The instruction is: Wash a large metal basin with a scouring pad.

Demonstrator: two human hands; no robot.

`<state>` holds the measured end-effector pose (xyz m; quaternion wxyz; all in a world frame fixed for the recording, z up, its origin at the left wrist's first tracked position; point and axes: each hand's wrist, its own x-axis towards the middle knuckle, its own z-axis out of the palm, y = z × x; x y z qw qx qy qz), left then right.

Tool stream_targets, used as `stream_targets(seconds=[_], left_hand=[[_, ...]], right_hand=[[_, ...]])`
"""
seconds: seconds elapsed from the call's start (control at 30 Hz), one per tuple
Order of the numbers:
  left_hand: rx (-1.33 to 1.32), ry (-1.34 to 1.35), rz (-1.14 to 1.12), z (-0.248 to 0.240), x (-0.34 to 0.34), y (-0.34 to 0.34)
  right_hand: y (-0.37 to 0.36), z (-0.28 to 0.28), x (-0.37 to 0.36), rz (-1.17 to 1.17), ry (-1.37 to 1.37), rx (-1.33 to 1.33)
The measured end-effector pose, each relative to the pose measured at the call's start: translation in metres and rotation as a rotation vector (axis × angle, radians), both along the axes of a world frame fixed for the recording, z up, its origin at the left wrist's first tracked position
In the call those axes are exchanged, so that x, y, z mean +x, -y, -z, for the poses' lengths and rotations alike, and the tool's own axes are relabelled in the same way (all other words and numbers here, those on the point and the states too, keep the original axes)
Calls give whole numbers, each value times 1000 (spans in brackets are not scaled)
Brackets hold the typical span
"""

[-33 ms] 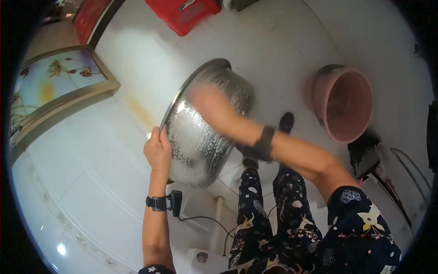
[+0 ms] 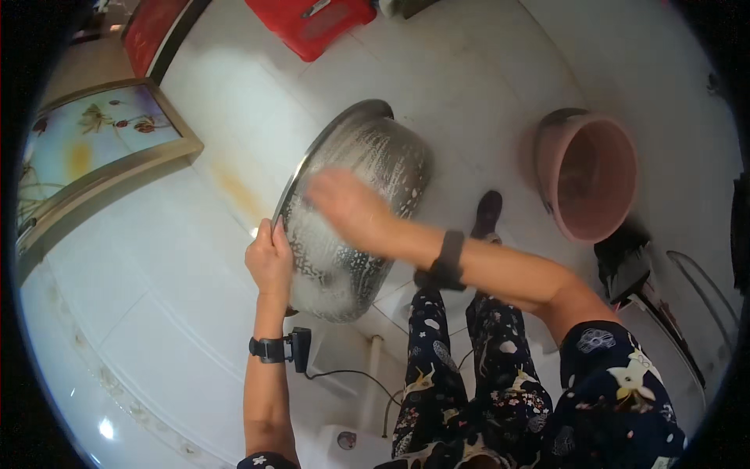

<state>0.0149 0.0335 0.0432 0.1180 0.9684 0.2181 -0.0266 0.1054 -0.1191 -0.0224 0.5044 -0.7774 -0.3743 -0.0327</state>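
- Stainless-steel basin (image 2: 398, 160): tilted on its side in front of the person, rim to upper L, outer wall facing the person; white suds/droplets over wall. Support under base: can't tell.
- L hand (image 2: 269, 254): closed on lower L part of rim, thumb along outer side; other fingers partly hidden.
- R hand (image 2: 344, 207): over the sudsy outer wall, nr mid-rim; motion-blurred, so degree of opening & any held item can't be told.
- Blk wrist straps: one on L wrist w/ small box attached (image 2: 281, 349), one on R (image 2: 448, 262).
- Below basin: dk patterned trousers (image 2: 430, 359), dk shoe (image 2: 489, 209).
- R side: pink bucket (image 2: 601, 215), open top visible; blk dustpan-like tool (image 2: 623, 262) just below it.
- Upper L: framed floral panel (image 2: 117, 125).
- Top: red plastic stool (image 2: 312, 31) on pale tiled floor (image 2: 469, 117).
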Motion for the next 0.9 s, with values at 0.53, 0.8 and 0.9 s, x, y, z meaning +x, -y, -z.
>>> stream_targets(seconds=[0.53,0.8,0.9], left_hand=[[-20,58,-80,5,-21,12],[11,92,-62,2,-14,24],[-15,108,-115,4,-23,14]], right_hand=[[-12,-17,-18,-209,-73,-33],[-20,25,53,285,-377,-316],[-38,-2,-12,85,-210,-86]])
